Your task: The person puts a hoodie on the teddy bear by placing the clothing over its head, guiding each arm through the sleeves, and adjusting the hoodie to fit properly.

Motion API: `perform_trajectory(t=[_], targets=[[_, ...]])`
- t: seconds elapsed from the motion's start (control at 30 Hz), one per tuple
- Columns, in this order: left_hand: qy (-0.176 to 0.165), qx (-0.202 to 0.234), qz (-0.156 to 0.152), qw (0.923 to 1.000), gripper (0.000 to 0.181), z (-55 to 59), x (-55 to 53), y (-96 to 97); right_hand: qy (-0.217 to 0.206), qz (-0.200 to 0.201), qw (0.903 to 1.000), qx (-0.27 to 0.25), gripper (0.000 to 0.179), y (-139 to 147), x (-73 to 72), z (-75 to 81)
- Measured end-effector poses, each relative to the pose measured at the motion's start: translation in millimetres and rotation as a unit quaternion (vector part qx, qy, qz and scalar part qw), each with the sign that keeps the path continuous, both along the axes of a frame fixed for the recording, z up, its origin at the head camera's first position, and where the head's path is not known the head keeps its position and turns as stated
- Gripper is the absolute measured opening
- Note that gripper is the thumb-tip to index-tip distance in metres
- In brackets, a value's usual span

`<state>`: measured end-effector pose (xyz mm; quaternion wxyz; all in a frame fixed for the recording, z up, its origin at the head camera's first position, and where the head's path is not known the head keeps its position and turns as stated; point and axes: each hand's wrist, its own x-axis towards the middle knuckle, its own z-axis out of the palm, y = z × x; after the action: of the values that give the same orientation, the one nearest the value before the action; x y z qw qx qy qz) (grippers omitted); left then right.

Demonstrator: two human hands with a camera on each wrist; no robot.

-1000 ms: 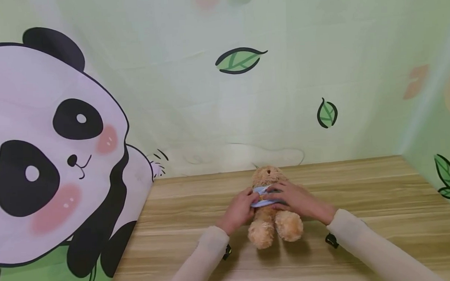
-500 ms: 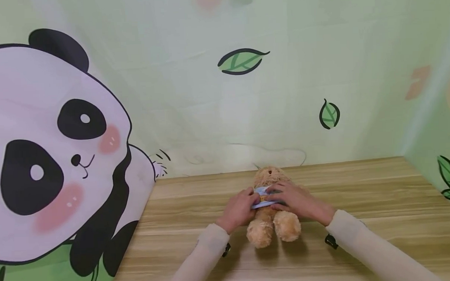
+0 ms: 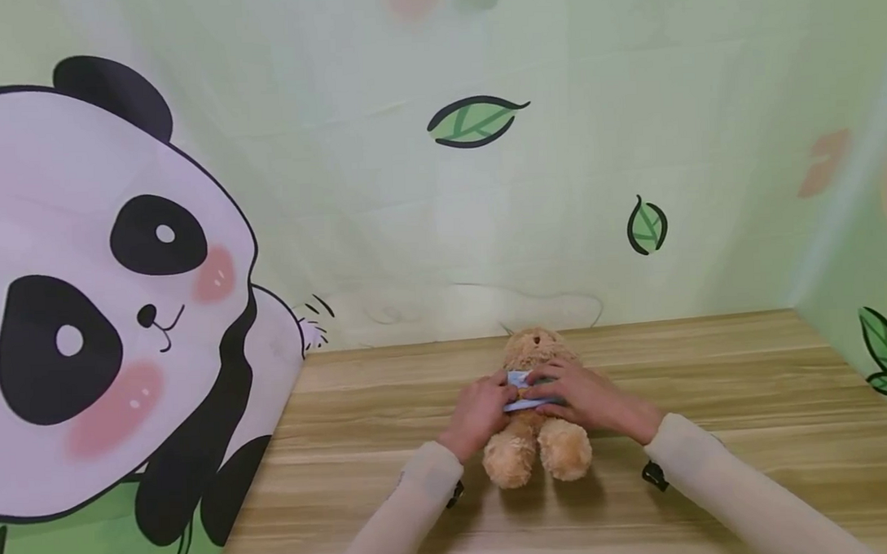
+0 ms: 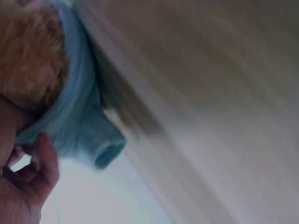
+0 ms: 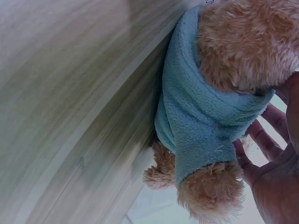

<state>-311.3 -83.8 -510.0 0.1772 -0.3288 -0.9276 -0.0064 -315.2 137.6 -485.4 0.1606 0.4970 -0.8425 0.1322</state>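
A tan plush teddy bear [image 3: 537, 351] lies on its back on the wooden table, feet toward me, wearing a light blue shirt [image 3: 522, 379]. With my left hand [image 3: 479, 413] I grip the shirt at the bear's left side in the picture. In the left wrist view one shirt sleeve [image 4: 105, 144] hangs with an open end and no paw showing. My right hand [image 3: 593, 396] lies across the shirt's other side, its thumb at the hem, where the cloth is drawn to a point. From the sleeve there, a furry paw [image 5: 212, 189] sticks out in the right wrist view.
The wooden table [image 3: 741, 397] extends to both sides of the bear. A pale green cloth wall [image 3: 382, 189] with a printed panda [image 3: 81, 184] and leaves stands behind it. Black straps [image 3: 654, 475] show beneath my cream sleeves [image 3: 729, 479].
My left hand has shifted slightly right with its part of the shirt. The bear's head has edged right and its feet slightly left. The right hand has barely moved.
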Motion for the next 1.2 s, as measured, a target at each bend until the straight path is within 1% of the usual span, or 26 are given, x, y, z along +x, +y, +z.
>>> perform_trajectory(t=[0.1, 0.17, 0.33, 0.43, 0.5, 0.63, 0.73, 0.87, 0.93, 1.0, 1.07, 1.13, 1.2], targets=[[-0.011, 0.003, -0.005, 0.9999, 0.015, 1.6, 1.1, -1.6, 0.000, 0.002, 1.0000, -0.007, 0.023, 0, -0.5, -0.7], [-0.011, -0.003, 0.001, 0.9999, 0.013, 2.0, 2.0, -1.0, 0.000, 0.006, 0.9999, -0.010, 0.021, -1, -0.8, -1.5], [0.005, -0.025, 0.040, 0.9989, 0.009, 0.0, 2.3, 4.9, -0.002, 0.020, 0.9997, -0.016, 0.019, -2, -1.3, -2.6], [0.006, -0.025, 0.056, 0.9981, 0.009, -1.3, 1.6, 7.1, -0.002, 0.020, 0.9996, -0.017, 0.019, -2, -1.5, -2.6], [0.002, -0.017, 0.056, 0.9983, 0.010, -1.1, 1.6, 6.9, -0.001, 0.016, 0.9997, -0.016, 0.018, -2, -1.7, -2.0], [-0.008, 0.004, 0.045, 0.9989, 0.015, -0.6, 2.7, 4.5, 0.000, 0.007, 0.9999, -0.012, 0.016, -1, -1.9, -1.3], [-0.004, 0.000, 0.047, 0.9989, 0.015, -2.4, 3.4, 4.6, 0.001, 0.006, 1.0000, -0.006, 0.016, -1, -1.8, -1.7], [0.015, -0.014, 0.072, 0.9972, 0.012, -6.7, 3.8, 8.1, 0.001, 0.017, 0.9998, -0.004, 0.017, -1, -1.7, -2.4], [0.019, -0.011, 0.086, 0.9960, 0.012, -7.6, 4.0, 9.7, -0.002, 0.022, 0.9997, -0.007, 0.016, -2, -1.8, -2.3], [0.014, -0.001, 0.096, 0.9953, 0.014, -7.3, 4.4, 10.6, 0.000, 0.020, 0.9998, -0.008, 0.015, -3, -2.1, -2.3], [0.004, 0.009, 0.098, 0.9952, 0.016, -5.2, 5.8, 10.2, -0.001, 0.011, 0.9999, -0.006, 0.015, -4, -2.1, -1.7], [-0.015, 0.025, 0.087, 0.9958, 0.019, -2.7, 7.9, 8.2, -0.016, -0.002, 0.9999, -0.002, 0.017, -5, -1.2, 0.1], [-0.042, 0.048, 0.064, 0.9959, 0.021, -0.8, 9.6, 4.4, -0.042, -0.017, 0.9990, 0.000, 0.021, -7, -0.9, 2.2]])
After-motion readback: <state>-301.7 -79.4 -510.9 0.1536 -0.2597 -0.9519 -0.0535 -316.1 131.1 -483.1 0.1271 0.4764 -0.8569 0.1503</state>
